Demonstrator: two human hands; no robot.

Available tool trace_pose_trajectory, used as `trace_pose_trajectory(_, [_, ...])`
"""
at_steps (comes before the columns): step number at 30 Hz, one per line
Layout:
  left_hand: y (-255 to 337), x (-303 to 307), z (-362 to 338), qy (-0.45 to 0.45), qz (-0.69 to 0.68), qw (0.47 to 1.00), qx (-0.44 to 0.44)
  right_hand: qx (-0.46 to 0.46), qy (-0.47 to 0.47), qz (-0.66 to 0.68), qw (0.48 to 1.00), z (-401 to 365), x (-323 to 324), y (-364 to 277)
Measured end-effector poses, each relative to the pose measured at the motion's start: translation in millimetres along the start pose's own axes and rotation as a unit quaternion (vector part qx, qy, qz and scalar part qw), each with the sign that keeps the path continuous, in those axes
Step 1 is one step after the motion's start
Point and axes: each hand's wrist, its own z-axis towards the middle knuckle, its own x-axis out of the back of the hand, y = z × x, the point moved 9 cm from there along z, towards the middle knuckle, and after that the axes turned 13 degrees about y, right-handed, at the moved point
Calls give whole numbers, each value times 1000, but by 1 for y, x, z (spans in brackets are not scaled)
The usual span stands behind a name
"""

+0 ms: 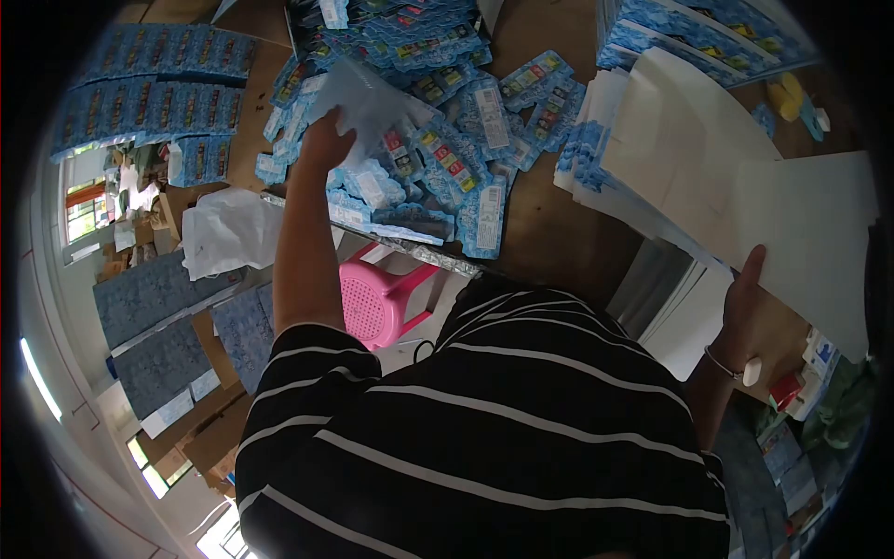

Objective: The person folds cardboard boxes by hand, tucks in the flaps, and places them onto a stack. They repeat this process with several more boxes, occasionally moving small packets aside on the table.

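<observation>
In the head view, my left fingers (347,140) grip translucent plastic (357,91) above loose blue cards (451,166) that could slide off the surface (557,231) if it snags them; my right fingers (755,264) hold a white sheet (808,224).

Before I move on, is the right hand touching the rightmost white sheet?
Touching: the head view shows the right hand at the white sheet, one finger laid over its lower edge.
</observation>
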Motion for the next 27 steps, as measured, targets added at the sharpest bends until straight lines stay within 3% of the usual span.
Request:
trace_pose_trajectory(1, [-9, 17, 2, 21, 64, 995, 69, -42, 1, 84, 996, -1, -2, 5])
trace_pose_trajectory(2, [-4, 44, -1, 44, 123, 982, 137, -39, 14, 80, 996, 0, -1, 9])
trace_pose_trajectory(4, [-9, 81, -3, 130, 313, 926, 165, -38, -29, 86, 995, 1, -7, 15])
trace_pose_trajectory(6, [38, 134, -12, 379, 294, 877, 19, -19, -15, 41, 999, -3, -3, -14])
trace_pose_trajectory(10, [94, 171, -19, 460, 197, 866, -4, 39, -51, 15, 998, -6, -10, -31])
trace_pose_trajectory(15, [141, 135, -18, 356, 40, 931, -70, 32, -40, 38, 998, -6, -10, -35])
trace_pose_trajectory(19, [163, 115, -5, 255, -79, 963, -41, 22, -40, 12, 999, -6, -7, -30])
trace_pose_trajectory(21, [162, 99, 5, 193, -199, 960, 47, 22, -46, 21, 998, -5, -7, -29])
trace_pose_trajectory(27, [154, 31, 26, 61, -379, 908, 166, 13, -55, 23, 998, -4, -11, -21])
